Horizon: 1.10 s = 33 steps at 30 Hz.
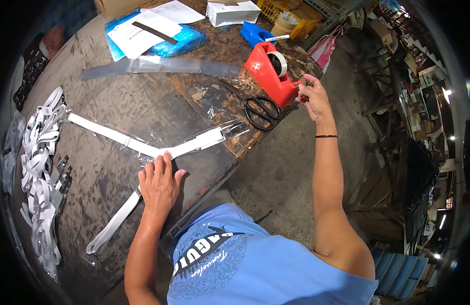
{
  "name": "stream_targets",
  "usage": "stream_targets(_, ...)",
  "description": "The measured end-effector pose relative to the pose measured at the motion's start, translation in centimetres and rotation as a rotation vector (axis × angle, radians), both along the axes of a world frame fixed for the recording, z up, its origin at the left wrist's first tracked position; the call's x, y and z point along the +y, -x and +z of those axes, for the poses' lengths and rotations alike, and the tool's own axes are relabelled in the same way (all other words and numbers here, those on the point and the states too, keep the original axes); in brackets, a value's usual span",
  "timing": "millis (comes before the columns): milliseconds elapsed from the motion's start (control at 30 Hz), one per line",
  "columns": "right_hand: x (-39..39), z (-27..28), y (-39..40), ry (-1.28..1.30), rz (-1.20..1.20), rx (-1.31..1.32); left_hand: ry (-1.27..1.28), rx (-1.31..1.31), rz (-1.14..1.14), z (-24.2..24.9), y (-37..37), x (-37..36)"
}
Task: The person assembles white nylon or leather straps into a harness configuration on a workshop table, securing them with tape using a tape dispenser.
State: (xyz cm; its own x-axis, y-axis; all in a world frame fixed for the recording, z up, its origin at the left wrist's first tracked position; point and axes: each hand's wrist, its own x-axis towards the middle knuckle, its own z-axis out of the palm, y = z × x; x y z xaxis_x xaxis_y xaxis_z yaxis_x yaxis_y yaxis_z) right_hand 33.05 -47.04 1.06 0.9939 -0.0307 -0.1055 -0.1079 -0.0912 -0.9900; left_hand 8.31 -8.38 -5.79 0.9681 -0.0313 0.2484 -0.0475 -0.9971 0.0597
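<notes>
My left hand (pixel 160 183) lies with fingers stretched over white straps (pixel 192 145) in clear plastic sleeves, pressing where they meet on the table. One strap runs to the upper left and another to the right. A folded white strap (pixel 114 222) extends from under the hand toward the lower left. At the front end of a red tape dispenser (pixel 265 71), my right hand (pixel 314 97) pinches the end of the tape, which is hardly visible. A roll of tape (pixel 278 64) sits in the dispenser. Black-handled scissors (pixel 261 113) lie beside it at the table edge.
A heap of white straps in plastic (pixel 41 168) lies along the left of the worn table (pixel 92 178). Clear plastic sleeves (pixel 158 66), papers (pixel 136 40) on a blue package, a white box (pixel 232 12) and a blue dispenser (pixel 255 34) are farther back.
</notes>
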Motion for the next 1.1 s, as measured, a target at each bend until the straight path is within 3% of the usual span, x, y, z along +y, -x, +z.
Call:
stream_targets(533,-0.9,-2.2,-0.5,-0.080,0.033,-0.127,-0.014,-0.049,-0.006,-0.3,-0.1,0.1)
stream_targets(667,-1.5,-2.8,-1.0,0.042,0.054,-0.171,-0.027,-0.061,-0.012,0.0,-0.1,0.1)
stream_targets(733,-0.7,-2.0,-0.8,0.181,0.026,-0.203,-0.034,-0.055,0.000,-0.4,-0.1,0.3)
stream_targets(800,-0.8,-1.2,-0.9,0.539,0.017,-0.288,-0.021,-0.078,-0.004,-0.6,-0.1,0.2)
stream_targets(833,-1.1,-1.2,-0.5,0.538,0.022,-0.289,-0.027,-0.047,0.005,-0.6,-0.1,0.2)
stream_targets(900,-1.8,-1.5,1.2,1.058,0.033,-0.275,-0.018,-0.062,0.003,-0.9,0.0,0.2)
stream_targets(1033,-1.5,-2.4,5.8,0.865,-0.006,-0.301,0.030,-0.074,0.014,-1.0,0.1,0.2)
stream_targets(1100,3.2,-1.6,8.5,0.372,0.135,-0.303,0.026,-0.109,0.001,-1.2,0.0,0.4)
